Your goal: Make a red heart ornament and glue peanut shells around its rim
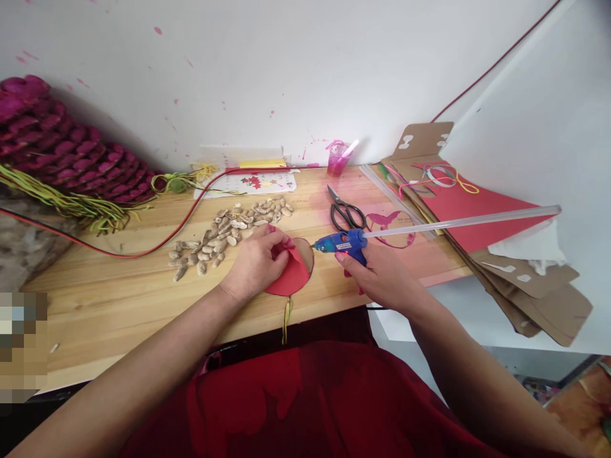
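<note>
My left hand [260, 262] pinches the edge of a red paper piece [290, 277], folding it back from a round cardboard disc [303, 254]. Yellow-green strings [286, 318] hang from the disc's lower edge over the table's front. Wrapped round the handle of a blue glue gun [338, 247] is my right hand [370, 270]. The gun's nozzle points left and is at the disc's right edge; whether it touches cannot be made out. A long clear glue stick [458, 222] sticks out of its back.
Peanut shells [217, 242] lie left of the disc, black scissors [347, 210] behind the gun. A pink-stained cup [338, 159] stands by the wall. Cardboard [525, 280] and red paper [482, 210] lie right. A red cord [176, 238] crosses the left side near a magenta bundle [71, 140].
</note>
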`<action>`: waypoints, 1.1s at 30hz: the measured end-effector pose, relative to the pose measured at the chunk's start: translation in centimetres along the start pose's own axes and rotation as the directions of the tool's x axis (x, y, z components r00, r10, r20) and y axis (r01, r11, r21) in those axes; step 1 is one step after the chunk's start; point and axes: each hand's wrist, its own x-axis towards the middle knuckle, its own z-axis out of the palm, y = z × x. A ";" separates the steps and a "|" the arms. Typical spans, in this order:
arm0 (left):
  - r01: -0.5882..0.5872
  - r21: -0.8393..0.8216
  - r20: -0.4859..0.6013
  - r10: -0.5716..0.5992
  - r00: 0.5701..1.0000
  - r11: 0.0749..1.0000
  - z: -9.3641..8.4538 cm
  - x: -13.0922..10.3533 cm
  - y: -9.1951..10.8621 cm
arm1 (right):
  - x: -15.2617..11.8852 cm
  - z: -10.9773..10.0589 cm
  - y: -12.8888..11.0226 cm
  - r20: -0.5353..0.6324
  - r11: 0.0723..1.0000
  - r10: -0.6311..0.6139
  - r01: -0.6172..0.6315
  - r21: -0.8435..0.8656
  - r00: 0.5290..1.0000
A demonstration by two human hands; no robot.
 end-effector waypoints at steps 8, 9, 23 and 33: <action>0.005 0.009 0.005 -0.005 1.000 1.000 0.0 0.0 0.1 | -0.5 0.0 -0.1 -0.020 1.000 -0.002 0.003 0.011 1.000; 0.003 0.008 0.006 -0.003 1.000 1.000 -0.1 0.0 0.1 | -0.5 -0.1 -0.1 -0.024 1.000 -0.002 0.002 0.011 1.000; 0.001 0.000 0.011 -0.001 1.000 1.000 -0.1 0.0 0.0 | -1.0 -0.3 -0.4 0.029 0.998 -0.013 0.015 -0.064 0.999; -0.011 -0.007 0.022 0.011 1.000 1.000 -0.1 0.0 0.0 | -1.4 -0.6 -0.3 0.013 0.993 -0.036 0.038 -0.109 0.999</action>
